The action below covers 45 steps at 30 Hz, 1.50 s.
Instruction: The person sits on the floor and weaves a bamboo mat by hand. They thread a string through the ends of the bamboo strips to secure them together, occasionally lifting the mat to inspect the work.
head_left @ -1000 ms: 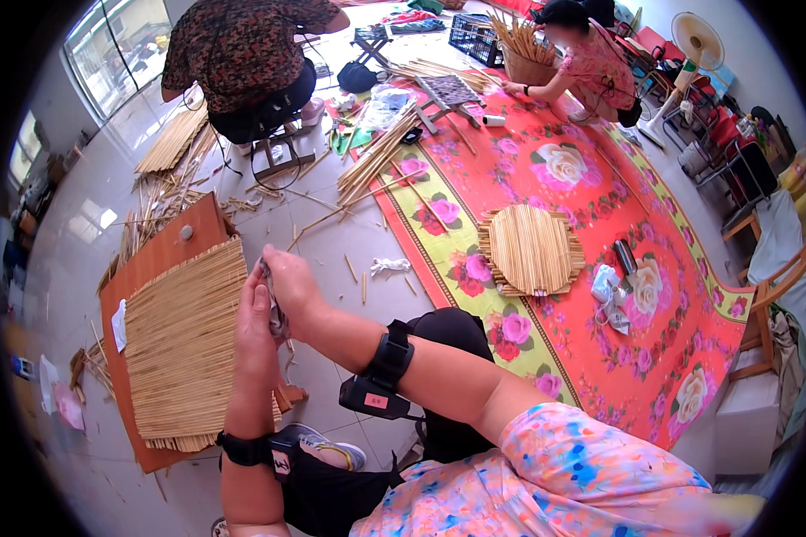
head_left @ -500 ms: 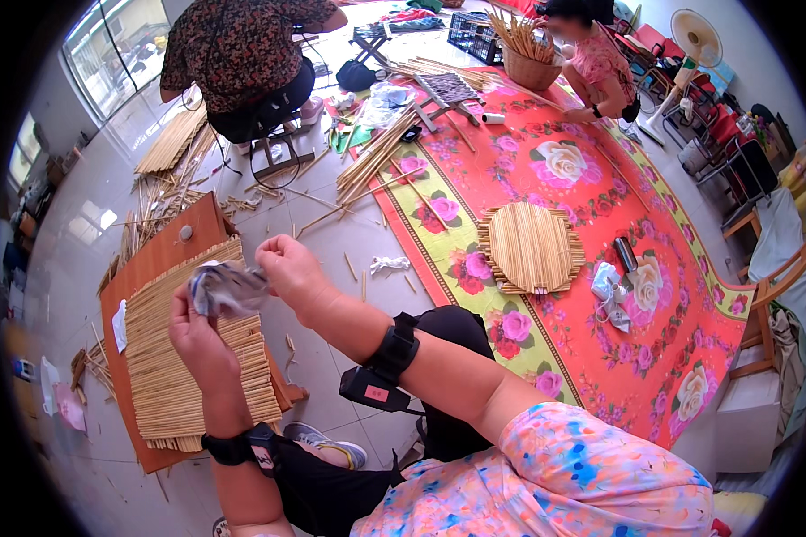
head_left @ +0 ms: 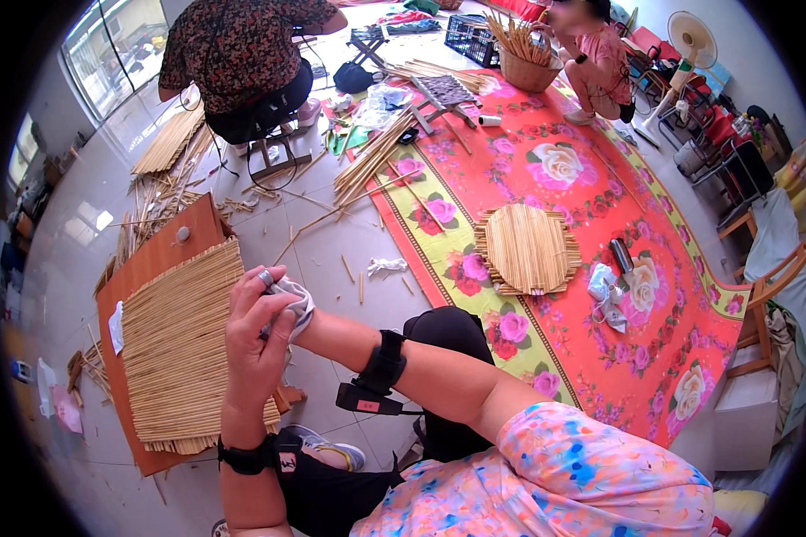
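My left hand (head_left: 252, 336), with a ring on one finger, is closed round a crumpled grey-white cloth (head_left: 297, 302) that could be a glove. The cloth sits at the end of my right arm, over my right hand (head_left: 311, 324), whose fingers are hidden behind it and my left hand. Below and left of both hands, a mat of thin straw-coloured sticks (head_left: 179, 349) lies on a brown wooden board (head_left: 172, 251). A white scrap (head_left: 116, 328) rests at the mat's left edge.
A round stick panel (head_left: 528, 249), a dark cylinder (head_left: 621, 255) and a white bundle (head_left: 607, 295) lie on a red floral sheet (head_left: 475, 327). Loose sticks (head_left: 381, 166) litter the tiled floor. Two people crouch or sit farther off, one beside a basket of sticks (head_left: 527, 72).
My hands have come together; the cloth, earlier stretched between them, is now bunched over my right hand. My left hand moved right. The person at the far right has raised an arm.
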Motion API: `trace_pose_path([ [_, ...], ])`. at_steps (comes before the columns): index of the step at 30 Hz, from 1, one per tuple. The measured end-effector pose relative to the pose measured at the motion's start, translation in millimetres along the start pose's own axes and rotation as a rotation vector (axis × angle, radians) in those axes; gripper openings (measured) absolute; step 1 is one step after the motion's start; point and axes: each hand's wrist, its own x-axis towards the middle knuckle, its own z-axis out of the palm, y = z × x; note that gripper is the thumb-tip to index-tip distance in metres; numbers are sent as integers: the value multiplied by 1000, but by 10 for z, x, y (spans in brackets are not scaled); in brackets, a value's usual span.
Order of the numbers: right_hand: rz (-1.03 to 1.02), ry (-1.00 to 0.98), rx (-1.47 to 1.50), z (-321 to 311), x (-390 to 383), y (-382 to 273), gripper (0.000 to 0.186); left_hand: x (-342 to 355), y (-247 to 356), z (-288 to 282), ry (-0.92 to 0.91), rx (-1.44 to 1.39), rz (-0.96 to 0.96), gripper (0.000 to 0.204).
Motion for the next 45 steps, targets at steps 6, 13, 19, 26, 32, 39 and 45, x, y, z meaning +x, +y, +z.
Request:
trace_pose_path([
  [6,153,-33,757,-30,2,-205,23,-40,-155,-2,-19,-159,-168,13],
  [13,260,-187,2143,-94,-172,281,32,-92,-376,-31,-24,-331,-376,14],
  [19,247,-467,2246,-158,-198,823,32,-158,-620,-112,255,-335,-609,14],
  [26,63,-186,2195,-109,-170,363,33,-69,-282,-41,171,-225,-254,21],
  [32,159,54,2100,-162,-195,-109,35,-123,-436,-6,-120,-334,-451,21],
  [39,-4,-51,2316,-71,-237,766,38,-99,-401,-114,-32,-441,-491,17],
  [45,148,104,2325,-92,-217,716,23,-110,-457,-137,35,-478,-482,14],
])
